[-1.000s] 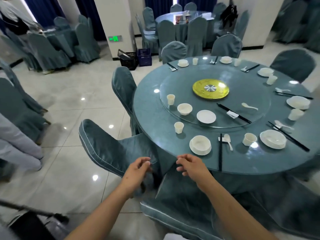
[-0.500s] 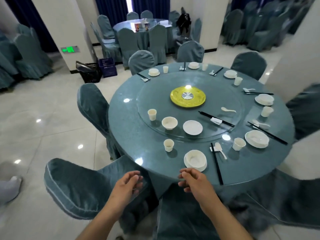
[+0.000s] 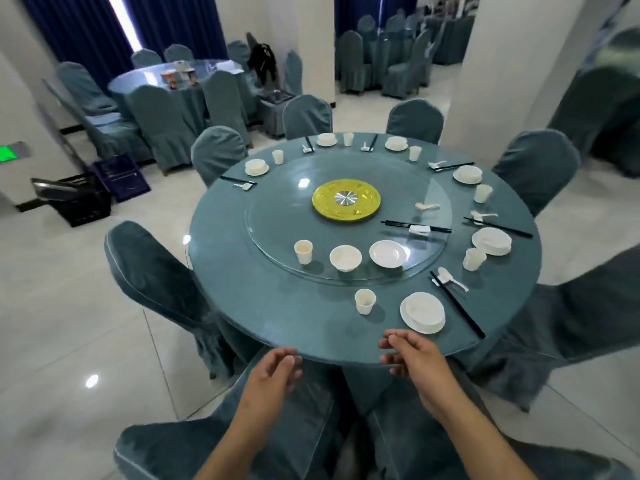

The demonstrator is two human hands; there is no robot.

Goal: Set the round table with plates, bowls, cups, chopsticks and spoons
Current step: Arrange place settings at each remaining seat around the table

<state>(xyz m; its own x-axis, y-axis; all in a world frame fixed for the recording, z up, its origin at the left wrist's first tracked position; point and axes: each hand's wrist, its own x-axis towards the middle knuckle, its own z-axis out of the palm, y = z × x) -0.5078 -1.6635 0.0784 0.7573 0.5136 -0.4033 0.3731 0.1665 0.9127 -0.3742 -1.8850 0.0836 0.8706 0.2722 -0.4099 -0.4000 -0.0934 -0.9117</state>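
Judging by the round desk (image 3: 242,292), most places were set along its far and right rim; the near-left stretch lacked one. A spare cup (image 3: 303,251), bowl (image 3: 345,258), plate (image 3: 388,253), chopsticks (image 3: 415,226) and spoon (image 3: 426,206) waited on the glass turntable (image 3: 277,216). Both grips, left hand (image 3: 273,375) and right hand (image 3: 415,358), hung loosely curled, holding nothing. Covered chairs (image 3: 156,271) crowded the rim.

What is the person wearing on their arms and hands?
Nothing that shows: both forearms are bare right down to the frame's edge, so no sleeves are visible. The left hand and right hand wear no gloves, and no rings, watch or bracelets show.
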